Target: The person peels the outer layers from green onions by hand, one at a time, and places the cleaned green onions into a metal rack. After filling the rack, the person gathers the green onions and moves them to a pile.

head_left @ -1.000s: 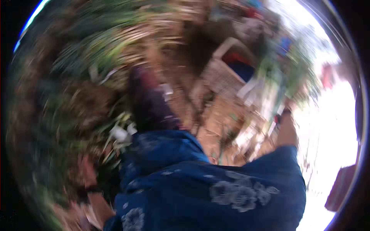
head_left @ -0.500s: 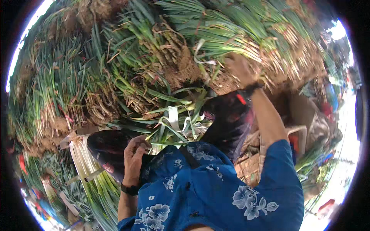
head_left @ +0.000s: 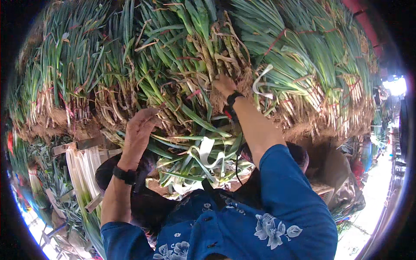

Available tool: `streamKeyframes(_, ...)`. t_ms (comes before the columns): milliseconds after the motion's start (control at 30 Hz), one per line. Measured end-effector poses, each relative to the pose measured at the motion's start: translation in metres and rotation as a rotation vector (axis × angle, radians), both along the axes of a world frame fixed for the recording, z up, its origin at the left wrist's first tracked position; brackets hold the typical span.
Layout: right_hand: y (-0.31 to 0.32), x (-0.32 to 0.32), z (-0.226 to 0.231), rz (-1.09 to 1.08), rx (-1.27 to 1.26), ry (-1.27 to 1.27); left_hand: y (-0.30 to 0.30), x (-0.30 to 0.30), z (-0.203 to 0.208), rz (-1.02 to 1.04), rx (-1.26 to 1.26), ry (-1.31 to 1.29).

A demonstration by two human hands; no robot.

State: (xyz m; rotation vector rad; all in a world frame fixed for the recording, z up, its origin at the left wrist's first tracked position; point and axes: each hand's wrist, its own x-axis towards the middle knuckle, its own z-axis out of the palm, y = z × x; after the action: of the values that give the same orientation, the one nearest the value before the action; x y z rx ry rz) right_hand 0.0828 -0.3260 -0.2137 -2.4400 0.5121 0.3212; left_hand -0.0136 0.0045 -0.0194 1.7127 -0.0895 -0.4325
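Note:
In front of me lie bunches of spring onions with long green leaves and brown, earthy roots. My right hand (head_left: 225, 85) reaches into the middle heap, its fingers curled against the pale stems of a spring onion bunch (head_left: 225, 58); its fingertips are partly hidden. Left of it, my left hand (head_left: 141, 128) is beside the stems and roots of another bunch (head_left: 167, 115). Its fingers are slightly bent and apart, and nothing shows in them. Loose leaves and a white strip (head_left: 207, 151) lie between my forearms.
At the left, a bundle of thick white-stemmed leeks (head_left: 84, 167) is bound with pale tape. More tied spring onion bunches (head_left: 307, 82) are piled at the right, with a curled white strip (head_left: 261, 82) beside them. A brown sack (head_left: 340, 173) stands at the lower right.
My right hand has moved left, from the right-hand bunches to the middle heap. My left hand has risen from my lap towards the stems. The view has shifted too.

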Motion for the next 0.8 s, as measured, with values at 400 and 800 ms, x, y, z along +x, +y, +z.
streamKeyframes(400, 0.093, 0.026, 0.077, -0.145, 0.166, 0.378, -0.016, -0.009, -0.034, 0.059, -0.192, 0.124)
streamKeyframes(800, 0.116, -0.165, 0.111, -0.307, 1.254, 0.010, -0.014, 0.027, -0.039, 0.275, -0.185, 0.247)
